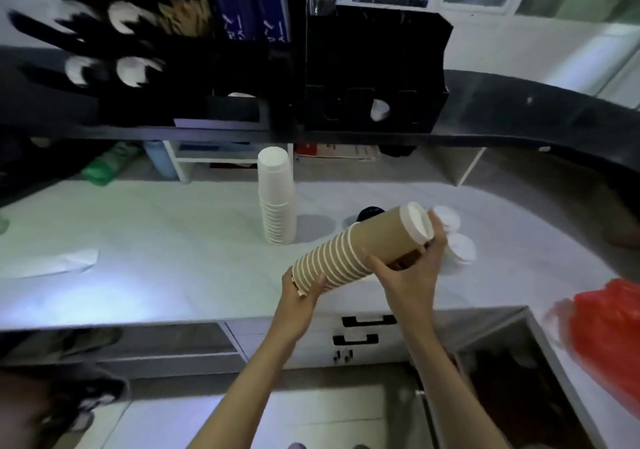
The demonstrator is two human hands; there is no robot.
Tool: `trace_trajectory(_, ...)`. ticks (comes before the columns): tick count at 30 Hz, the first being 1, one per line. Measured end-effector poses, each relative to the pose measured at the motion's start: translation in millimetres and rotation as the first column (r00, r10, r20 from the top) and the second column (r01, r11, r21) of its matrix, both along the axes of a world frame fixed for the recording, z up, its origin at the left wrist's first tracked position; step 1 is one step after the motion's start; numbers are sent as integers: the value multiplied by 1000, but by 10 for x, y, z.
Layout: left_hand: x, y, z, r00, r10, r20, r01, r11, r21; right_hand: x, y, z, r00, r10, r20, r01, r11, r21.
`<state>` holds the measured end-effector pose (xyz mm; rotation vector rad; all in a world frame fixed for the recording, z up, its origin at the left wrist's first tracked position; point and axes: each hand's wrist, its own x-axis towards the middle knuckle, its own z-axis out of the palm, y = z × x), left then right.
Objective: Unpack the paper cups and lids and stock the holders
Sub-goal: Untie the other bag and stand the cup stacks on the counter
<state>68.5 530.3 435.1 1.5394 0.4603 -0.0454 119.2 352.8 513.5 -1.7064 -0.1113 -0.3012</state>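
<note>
Both hands hold a nested stack of brown paper cups (360,251) tilted over the pale counter (156,240), base end up and to the right. Left hand (300,287) clasps the rim end, fingers wrapped under the stack. Right hand (412,268) curls around the upper part near the white base; grip closed on the cups on both sides.

Counter: a stack of white cups (277,199) stands upside down near centre. White lids (453,240) lie just behind the right hand, blurred. A folded white sheet (59,263) lies at left. A red plastic bag (609,341) sits at the right edge.

Room: dim. A black raised ledge (519,109) curves above the counter and carries a black cup holder (374,77), with what looks like 1 white cup end showing in an opening. Drawers with black handles (367,320) below the counter.
</note>
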Motion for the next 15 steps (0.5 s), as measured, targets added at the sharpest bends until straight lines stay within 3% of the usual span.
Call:
trace_trajectory(5, 613, 75, -98, 984, 142, -106, -162, 962, -218, 639, 194, -69, 997, 69, 29, -66, 993, -96)
trace_trajectory(9, 1011, 159, -218, 982, 126, -140, -162, 943, -291, 1083, 244, -148, 994, 111, -10, -111, 980, -162)
trace_trajectory(15, 1469, 126, -425, 899, 210, -384, -383, 800, -462, 1553, 473, -344, 975, 221, -40, -223, 938, -265)
